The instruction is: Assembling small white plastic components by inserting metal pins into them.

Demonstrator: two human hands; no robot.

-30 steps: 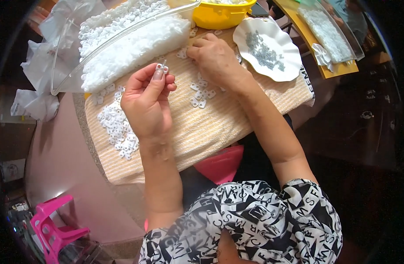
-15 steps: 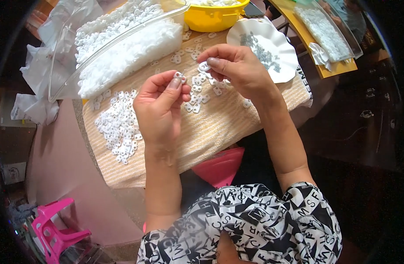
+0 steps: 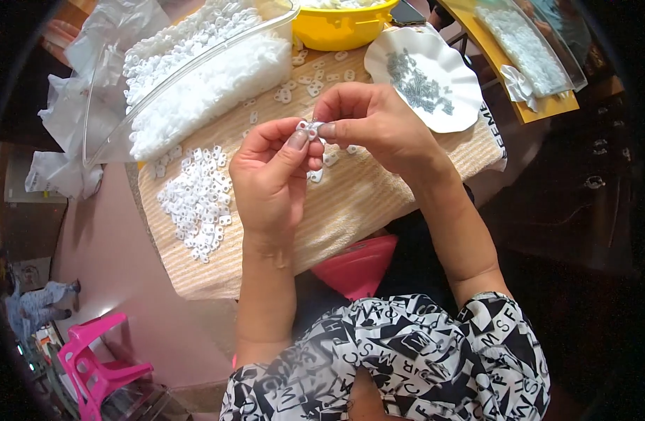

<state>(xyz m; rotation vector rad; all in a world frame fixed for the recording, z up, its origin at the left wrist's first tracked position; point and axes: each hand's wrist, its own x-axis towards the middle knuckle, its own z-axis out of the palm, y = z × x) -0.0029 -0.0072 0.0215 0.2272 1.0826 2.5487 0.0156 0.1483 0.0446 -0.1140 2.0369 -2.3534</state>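
Note:
Between the thumb and fingers of my left hand (image 3: 272, 179) is a small white plastic piece (image 3: 308, 128) with two holes. My right hand (image 3: 382, 126) is pinched right against that piece; whatever its fingertips hold is too small to make out. Below the hands lies a striped tan cloth (image 3: 350, 203). A heap of similar white pieces (image 3: 196, 200) spreads over it on the left, and more loose ones (image 3: 314, 83) lie beyond my fingers. To the right of my right hand, a white scalloped plate (image 3: 466, 105) holds small grey metal bits (image 3: 424, 91).
A clear plastic tub (image 3: 91, 144) full of white pieces stands at the back left, with a yellow basin (image 3: 343, 31) beside it. Another filled clear tray (image 3: 526, 52) is at the far right. A pink stool (image 3: 101, 372) stands on the floor, lower left.
My hands have come together: the left moved right with the white piece, and the right moved down to meet it. A figure in blue-grey has come into view at the far left.

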